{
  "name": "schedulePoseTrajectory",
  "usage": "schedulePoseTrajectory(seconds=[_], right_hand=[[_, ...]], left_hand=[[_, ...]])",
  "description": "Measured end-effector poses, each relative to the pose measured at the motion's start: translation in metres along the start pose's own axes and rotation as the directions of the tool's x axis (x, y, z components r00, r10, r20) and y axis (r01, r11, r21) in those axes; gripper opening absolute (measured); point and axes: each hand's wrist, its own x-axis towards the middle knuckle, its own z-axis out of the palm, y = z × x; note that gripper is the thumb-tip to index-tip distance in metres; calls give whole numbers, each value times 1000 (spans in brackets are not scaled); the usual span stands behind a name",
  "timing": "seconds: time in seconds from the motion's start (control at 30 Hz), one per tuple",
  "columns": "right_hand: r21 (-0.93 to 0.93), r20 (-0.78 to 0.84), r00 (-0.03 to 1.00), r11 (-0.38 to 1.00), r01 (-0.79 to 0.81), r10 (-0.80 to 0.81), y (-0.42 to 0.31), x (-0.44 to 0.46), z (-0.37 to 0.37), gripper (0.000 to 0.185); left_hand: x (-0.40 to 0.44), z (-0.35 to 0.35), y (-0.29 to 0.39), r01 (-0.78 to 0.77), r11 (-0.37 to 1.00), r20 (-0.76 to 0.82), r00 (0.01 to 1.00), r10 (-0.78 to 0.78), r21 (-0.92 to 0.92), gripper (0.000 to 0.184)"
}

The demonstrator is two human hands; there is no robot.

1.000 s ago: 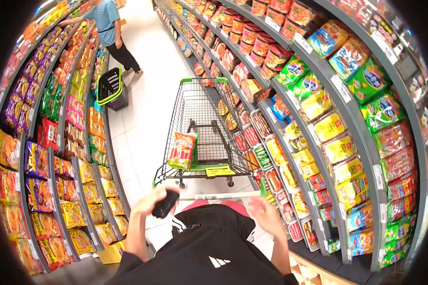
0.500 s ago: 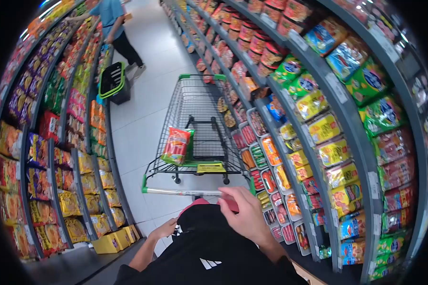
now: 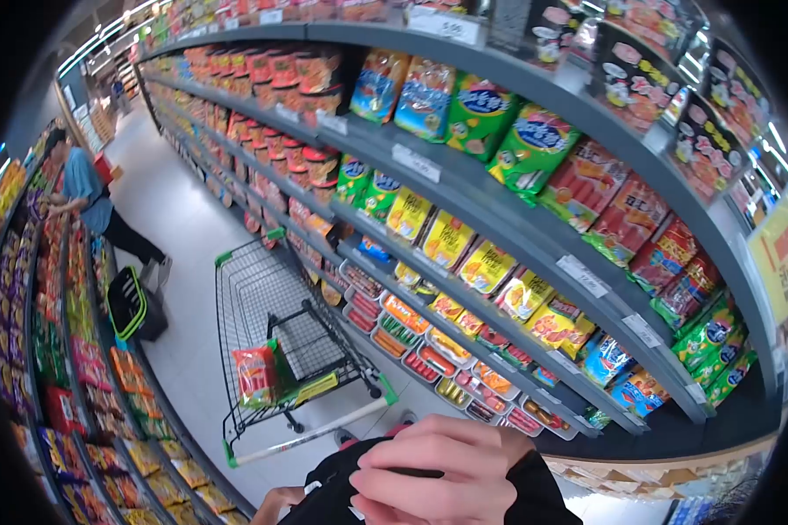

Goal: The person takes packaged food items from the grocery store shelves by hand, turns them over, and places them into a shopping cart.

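My right hand (image 3: 438, 472) is raised in front of my black shirt, fingers loosely bent with gaps between them. I see nothing held in it, and it is apart from the cart handle (image 3: 324, 432). At the bottom edge, my left hand (image 3: 276, 505) shows only in part beside the shirt; its fingers are hidden. Ahead stands a wire shopping cart (image 3: 236, 289) with green corners, angled to the left. A red and green snack packet (image 3: 256, 376) stands upright in its near end.
On the right, long shelves (image 3: 464, 175) hold bagged snacks, sausages and tubs. Packed shelves (image 3: 70, 350) line the left. Down the aisle, a person in a blue shirt (image 3: 83, 179) reaches to the left shelf, beside a black and green basket (image 3: 131, 306).
My view has turned right and up, so the cart appears farther left and tilted. My right hand has come off the handle area toward my chest. The other person now faces the shelf.
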Motion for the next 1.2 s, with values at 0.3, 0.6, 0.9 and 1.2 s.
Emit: schedulePoseTrajectory(seconds=[0.3,0.6,0.9,1.2], right_hand=[[-667,-56,984,727,-162,168,58,-3,-108,21],[-863,-481,852,58,-502,207,68,-34,-300,19],[-740,-672,722,-146,-656,163,51,-51,-378,31],[-809,-585,807,-125,-574,80,20,-76,-382,20]], left_hand=[[83,5,12,-98,979,-532,827,181,181,36],[118,-14,63,-104,955,-656,705,269,279,36],[124,-21,82,-97,947,-678,676,288,306,36],[127,-32,93,-86,937,-680,666,308,340,36]])
